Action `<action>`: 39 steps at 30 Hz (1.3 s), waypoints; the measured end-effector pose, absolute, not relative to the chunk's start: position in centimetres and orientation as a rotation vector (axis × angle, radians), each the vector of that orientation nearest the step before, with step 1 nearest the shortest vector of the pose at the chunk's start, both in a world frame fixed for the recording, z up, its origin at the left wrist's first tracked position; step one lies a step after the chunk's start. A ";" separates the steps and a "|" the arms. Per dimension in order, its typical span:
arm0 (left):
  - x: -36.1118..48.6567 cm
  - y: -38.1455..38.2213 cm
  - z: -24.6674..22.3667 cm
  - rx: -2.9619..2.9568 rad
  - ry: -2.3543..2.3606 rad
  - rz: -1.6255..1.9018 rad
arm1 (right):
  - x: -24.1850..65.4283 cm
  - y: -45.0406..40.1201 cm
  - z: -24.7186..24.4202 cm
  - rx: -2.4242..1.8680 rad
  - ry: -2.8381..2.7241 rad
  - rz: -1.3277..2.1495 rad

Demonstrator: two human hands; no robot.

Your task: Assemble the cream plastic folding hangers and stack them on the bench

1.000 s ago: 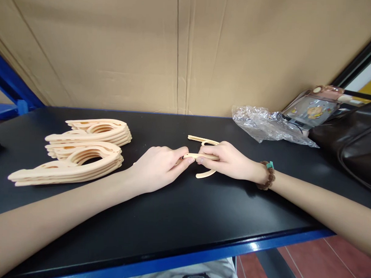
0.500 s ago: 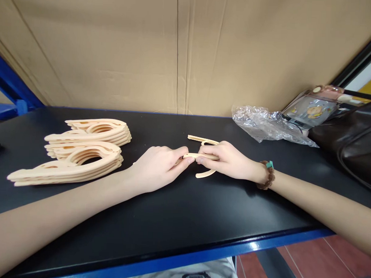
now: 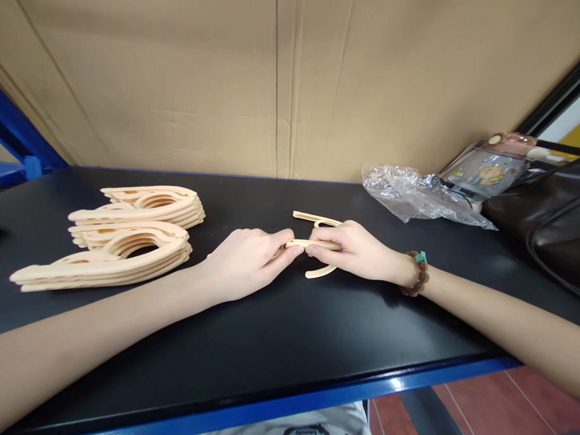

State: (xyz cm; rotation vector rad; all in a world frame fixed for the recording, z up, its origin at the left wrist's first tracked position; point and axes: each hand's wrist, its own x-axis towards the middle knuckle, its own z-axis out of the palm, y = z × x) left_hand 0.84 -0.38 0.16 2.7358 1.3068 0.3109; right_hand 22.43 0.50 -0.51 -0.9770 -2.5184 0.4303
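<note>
My left hand (image 3: 250,262) and my right hand (image 3: 360,250) meet over the middle of the table. Both are closed in a pinch on a beige plastic clothes hanger (image 3: 322,272), which looks like a folding one. Its slim middle part lies between the two sets of fingertips. One straight arm sticks out behind my right hand, and a curved hook-like end shows in front of it. My palms and fingers hide much of the hanger. Left of my left hand lie stacks of matching beige hangers (image 3: 140,263), folded and piled flat.
The black tabletop (image 3: 285,344) has a blue front edge. At the back right lie crumpled clear plastic bags (image 3: 419,193), a clear bottle (image 3: 491,170) with a pinkish lid and a dark leather bag (image 3: 551,214). A cardboard wall (image 3: 204,81) closes off the back.
</note>
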 end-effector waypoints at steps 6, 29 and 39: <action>0.8 -0.4 0.1 2.725 1.307 0.302 | 22.4 0.5 -0.5 -0.991 -2.517 0.435; 0.7 -1.0 0.7 2.614 1.290 0.775 | 22.4 -1.1 1.1 -1.010 -2.211 -0.221; 1.0 -1.2 0.9 2.675 1.381 0.742 | 22.5 -0.6 0.2 -0.910 -2.384 -0.046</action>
